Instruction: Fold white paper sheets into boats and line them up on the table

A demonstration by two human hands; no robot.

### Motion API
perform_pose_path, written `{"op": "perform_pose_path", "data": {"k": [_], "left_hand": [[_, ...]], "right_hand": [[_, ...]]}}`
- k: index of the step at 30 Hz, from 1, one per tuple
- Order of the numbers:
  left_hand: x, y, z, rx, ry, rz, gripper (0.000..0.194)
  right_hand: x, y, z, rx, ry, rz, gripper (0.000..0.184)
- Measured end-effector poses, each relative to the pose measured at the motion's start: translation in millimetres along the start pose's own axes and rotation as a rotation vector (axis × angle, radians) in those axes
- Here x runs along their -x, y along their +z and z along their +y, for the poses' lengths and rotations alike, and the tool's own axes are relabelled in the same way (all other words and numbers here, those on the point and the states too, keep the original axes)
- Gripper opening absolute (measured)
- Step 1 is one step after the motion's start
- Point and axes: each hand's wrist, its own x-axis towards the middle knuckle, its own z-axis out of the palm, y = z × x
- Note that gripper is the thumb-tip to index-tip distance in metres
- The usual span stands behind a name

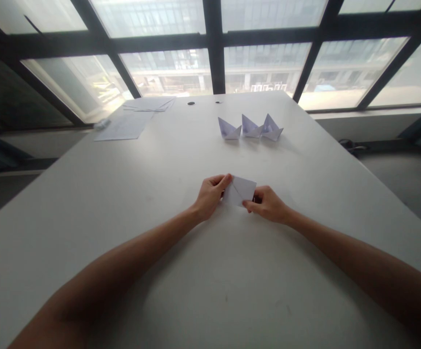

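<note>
A small folded piece of white paper (pixel 245 188), roughly square with a slanting crease or fold edge across it, is held between both hands just above the table. My left hand (pixel 212 194) pinches its left corner, thumb on top. On the lower right edge, my right hand (pixel 268 203) grips the paper between thumb and fingers. The fingers behind the paper are partly hidden. Beyond the hands stand three folded paper boats (pixel 229 130) in a row, the middle and right ones close together.
The white table (pixel 174 165) reaches to the windows. Flat paper sheets (pixel 123 126) lie at the far left, with a small crumpled-looking clear item (pixel 102 124) at their edge. Two dark round spots (pixel 191 103) show near the far edge. Dark cables (pixel 352 146) lie beyond the right side.
</note>
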Motion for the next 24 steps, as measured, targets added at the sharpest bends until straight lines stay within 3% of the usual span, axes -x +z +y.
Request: {"op": "perform_pose_path", "data": {"k": [6,10,14,20,24], "left_hand": [[5.8,1.3,10.2,-0.15,-0.028,-0.206,0.046],[8.5,1.2,11.1,-0.178,-0.026,-0.249,0.046],[8.4,0.7,8.2,-0.143,-0.072,-0.21,0.046],[0.6,-0.3,2.2,-0.052,0.038,0.026,0.04],[-1.9,-1.5,1.9,-0.03,0.034,0.027,0.039]], "right_hand": [[0.3,1.4,-3.1,-0.003,0.003,0.067,0.026],[-0.5,3.0,-4.1,-0.034,0.014,0.065,0.03],[-0.7,2.4,-2.3,-0.025,0.043,0.038,0.028],[0.0,1.5,0.1,-0.001,0.043,-0.018,0.026],[-0.3,1.6,-2.1,-0.007,0.044,-0.03,0.027]]}}
